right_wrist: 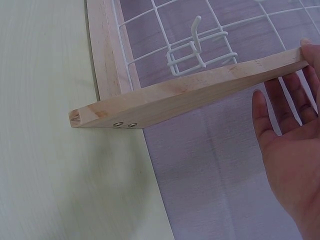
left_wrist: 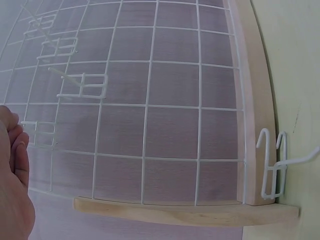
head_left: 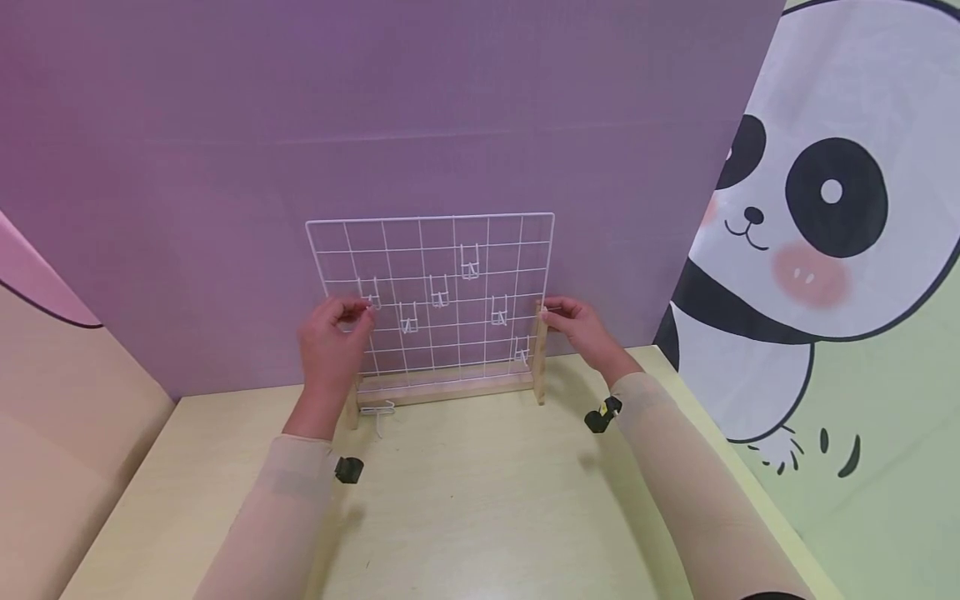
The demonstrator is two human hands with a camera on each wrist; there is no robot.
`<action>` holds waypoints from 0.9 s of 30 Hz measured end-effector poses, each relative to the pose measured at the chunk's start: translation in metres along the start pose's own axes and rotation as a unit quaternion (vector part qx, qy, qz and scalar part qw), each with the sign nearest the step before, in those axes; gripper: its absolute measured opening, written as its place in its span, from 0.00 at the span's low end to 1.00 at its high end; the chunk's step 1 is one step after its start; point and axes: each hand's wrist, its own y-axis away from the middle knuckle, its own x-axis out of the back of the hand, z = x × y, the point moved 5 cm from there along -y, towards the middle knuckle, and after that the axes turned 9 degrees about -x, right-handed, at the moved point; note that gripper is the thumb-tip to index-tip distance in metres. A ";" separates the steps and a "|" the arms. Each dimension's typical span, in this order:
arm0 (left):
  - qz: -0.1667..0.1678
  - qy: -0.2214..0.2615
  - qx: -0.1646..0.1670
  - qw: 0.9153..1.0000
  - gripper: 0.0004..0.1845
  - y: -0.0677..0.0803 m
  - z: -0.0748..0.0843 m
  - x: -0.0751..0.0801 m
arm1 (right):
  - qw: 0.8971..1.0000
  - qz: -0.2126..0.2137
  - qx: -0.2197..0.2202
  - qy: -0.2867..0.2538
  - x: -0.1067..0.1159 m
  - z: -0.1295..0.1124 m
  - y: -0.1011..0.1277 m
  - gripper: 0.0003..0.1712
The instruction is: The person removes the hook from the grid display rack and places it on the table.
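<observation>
The white wire grid (head_left: 431,292) stood in its wooden stand (head_left: 450,385), steadied by the right hand (head_left: 581,325) with near-straight fingertips on the right post, while the left hand (head_left: 330,342) pinched a hook (head_left: 370,293) at its left side.

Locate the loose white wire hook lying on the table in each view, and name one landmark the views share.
Head: loose hook on the table, by the frame's left foot, below the left hand.
Left wrist: hook at right, beside the wooden upright.
Right wrist: not in it.
Shared landmark: white wire grid.
</observation>
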 end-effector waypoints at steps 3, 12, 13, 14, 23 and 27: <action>0.008 -0.006 -0.023 1.000 0.02 -0.002 0.001 0.001 | 1.000 0.000 -0.003 0.000 0.000 0.000 0.000 0.22; 0.017 -0.023 -0.056 0.998 0.02 -0.012 0.008 0.003 | 1.000 -0.003 -0.002 -0.007 -0.001 0.000 0.000 0.22; 0.019 -0.023 -0.059 0.998 0.02 -0.014 0.010 0.004 | 1.000 -0.003 -0.001 -0.007 -0.001 0.000 0.000 0.22; 0.020 -0.022 -0.061 0.998 0.02 -0.015 0.011 0.005 | 1.000 -0.003 -0.001 -0.007 -0.001 0.000 0.000 0.22; 0.027 -0.014 -0.068 0.997 0.03 -0.021 0.020 0.011 | 1.000 -0.001 0.003 -0.010 -0.001 -0.002 0.002 0.22; 0.027 -0.016 -0.066 0.997 0.03 -0.022 0.021 0.013 | 1.000 0.002 0.003 -0.010 -0.001 -0.002 0.001 0.22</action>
